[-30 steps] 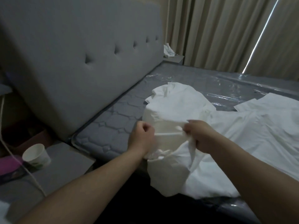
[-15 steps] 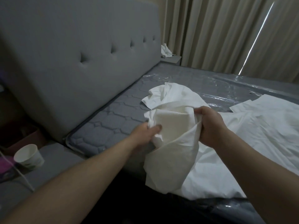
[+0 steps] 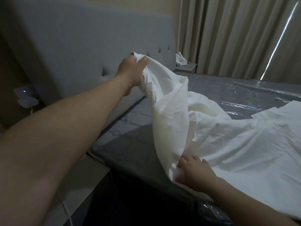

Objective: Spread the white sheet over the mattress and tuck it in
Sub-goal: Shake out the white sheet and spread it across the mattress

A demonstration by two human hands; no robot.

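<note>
On the grey mattress [image 3: 219,88], rumpled white sheet [image 3: 228,136].

Matt cloth sheet [image 3: 228,136], glossy plastic-wrapped mattress [image 3: 244,93]

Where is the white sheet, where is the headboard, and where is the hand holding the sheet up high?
white sheet [image 3: 228,144]: head view, on the flat part lying over the mattress.
headboard [image 3: 78,46]: head view, on its grey padded front.
left hand [image 3: 130,69]: head view, on the back of the hand gripping the sheet's raised end.
</note>
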